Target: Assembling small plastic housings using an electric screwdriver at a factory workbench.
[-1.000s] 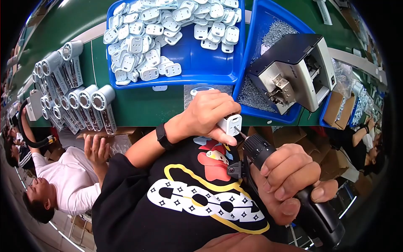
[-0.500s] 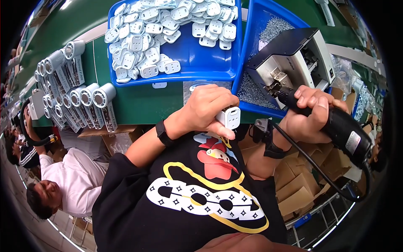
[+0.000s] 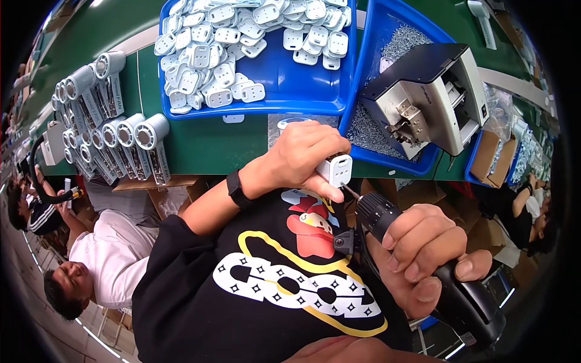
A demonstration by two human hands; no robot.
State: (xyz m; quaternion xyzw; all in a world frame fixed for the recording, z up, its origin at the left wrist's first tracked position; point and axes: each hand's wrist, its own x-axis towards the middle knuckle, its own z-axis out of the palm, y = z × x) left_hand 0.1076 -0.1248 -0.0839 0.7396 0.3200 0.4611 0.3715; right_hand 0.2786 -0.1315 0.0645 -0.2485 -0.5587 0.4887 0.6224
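My left hand is closed around a small pale housing, most of it hidden by my fingers. Its rounded white end plate, with small holes, faces right. My right hand grips a black electric screwdriver, which points up and left. The thin bit reaches the lower edge of the end plate and appears to touch it at a hole. Behind my left hand, part of a pale round piece shows on a grey mat.
A blue tray holds many similar white plates. Right of it, a screw feeder stands in a blue bin of loose screws. Handheld fans stand in rows at left. A co-worker in a white shirt sits at left.
My right hand has brought the screwdriver from the screw feeder down and left to the end plate. My left hand keeps its hold on the housing, nearly unmoved.
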